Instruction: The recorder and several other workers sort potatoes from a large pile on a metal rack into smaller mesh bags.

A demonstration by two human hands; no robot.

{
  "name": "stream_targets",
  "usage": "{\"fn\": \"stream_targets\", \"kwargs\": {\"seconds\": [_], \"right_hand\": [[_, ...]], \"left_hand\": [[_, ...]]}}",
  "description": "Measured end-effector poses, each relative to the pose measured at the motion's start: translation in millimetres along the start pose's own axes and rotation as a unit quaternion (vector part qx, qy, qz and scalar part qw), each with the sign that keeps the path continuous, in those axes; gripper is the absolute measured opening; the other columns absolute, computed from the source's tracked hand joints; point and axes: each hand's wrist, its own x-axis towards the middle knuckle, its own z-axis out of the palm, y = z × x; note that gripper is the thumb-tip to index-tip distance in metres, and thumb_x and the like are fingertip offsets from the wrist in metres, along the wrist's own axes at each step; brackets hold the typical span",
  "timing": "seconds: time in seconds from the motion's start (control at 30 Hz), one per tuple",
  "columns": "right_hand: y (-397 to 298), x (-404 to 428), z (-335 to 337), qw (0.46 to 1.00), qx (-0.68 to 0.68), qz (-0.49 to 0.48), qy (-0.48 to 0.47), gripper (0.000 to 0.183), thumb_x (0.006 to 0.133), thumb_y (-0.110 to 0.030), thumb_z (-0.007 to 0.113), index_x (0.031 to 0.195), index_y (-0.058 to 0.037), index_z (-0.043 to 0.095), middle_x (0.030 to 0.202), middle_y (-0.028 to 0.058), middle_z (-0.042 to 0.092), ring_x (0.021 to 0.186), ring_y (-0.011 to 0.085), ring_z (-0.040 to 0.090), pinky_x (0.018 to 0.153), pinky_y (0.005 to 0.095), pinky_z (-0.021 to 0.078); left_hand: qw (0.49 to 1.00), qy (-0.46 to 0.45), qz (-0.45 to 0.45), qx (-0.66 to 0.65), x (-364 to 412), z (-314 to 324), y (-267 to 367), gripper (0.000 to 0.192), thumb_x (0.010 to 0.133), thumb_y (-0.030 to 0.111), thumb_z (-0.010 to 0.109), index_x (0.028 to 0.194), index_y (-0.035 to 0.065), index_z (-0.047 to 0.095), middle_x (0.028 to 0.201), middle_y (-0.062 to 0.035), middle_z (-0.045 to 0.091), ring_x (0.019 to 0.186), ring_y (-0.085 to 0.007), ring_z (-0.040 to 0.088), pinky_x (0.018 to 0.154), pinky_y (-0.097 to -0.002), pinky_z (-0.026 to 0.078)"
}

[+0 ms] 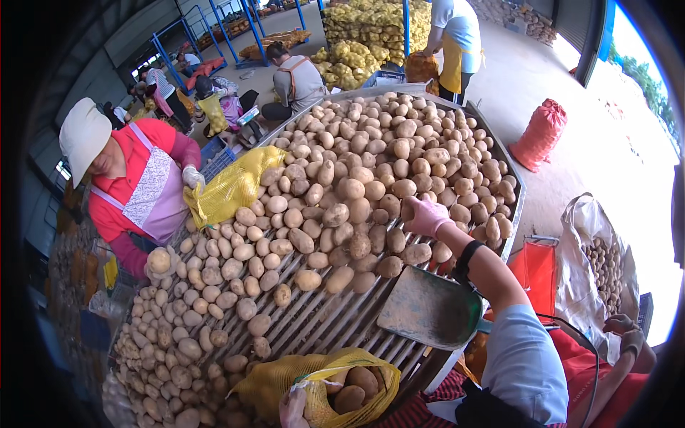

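My right hand (pixel 429 216), in a pink glove, reaches over the heap with its fingers around a potato (pixel 408 209). At the bottom of the view my left hand (pixel 293 407), partly cut off by the picture's edge, grips the rim of a yellow mesh bag (pixel 316 393). Several large potatoes (pixel 359 386) lie inside that bag's mouth. Beneath my right forearm a metal scoop (pixel 428 307) with a green edge rests on the slatted rack (pixel 321 315) of the sorting table. Loose potatoes (pixel 369 160) cover much of the rack.
Across the table a co-worker (pixel 136 182) holds a potato and a filled yellow mesh bag (pixel 238 182). Another person's arms (pixel 623 342) are at right, near a white sack (pixel 572 267) of potatoes. A red sack (pixel 539 135) stands on the floor. Stacked potato bags (pixel 369 32) are behind.
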Motion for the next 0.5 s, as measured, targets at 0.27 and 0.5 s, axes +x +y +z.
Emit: {"fn": "stream_targets", "kwargs": {"seconds": [0.27,0.5], "right_hand": [[-54,102,-26,0.956,-0.286,0.05,-0.051,0.044,0.083,-0.036,0.067,0.121,-0.0142,0.067,0.126,0.0099,0.062,0.115,0.0324,0.058,0.085,0.0535,0.0493],[-90,117,8,0.909,-0.402,0.094,-0.055,0.037,0.085,-0.03,0.064,0.12,-0.0163,0.067,0.118,0.0071,0.066,0.11,0.0304,0.062,0.08,0.0585,0.0509]], "left_hand": [[0.984,0.013,-0.109,-0.143,0,5,-9,0.048,0.104,0.037,0.036,0.135,0.0024,0.048,0.134,-0.0136,0.053,0.118,-0.0292,0.052,0.103,-0.0431,0.04],[0.977,0.05,-0.143,-0.148,12,-19,-28,0.055,0.103,0.044,0.034,0.141,0.0039,0.043,0.145,-0.0125,0.044,0.128,-0.0289,0.042,0.109,-0.0418,0.032]]}}
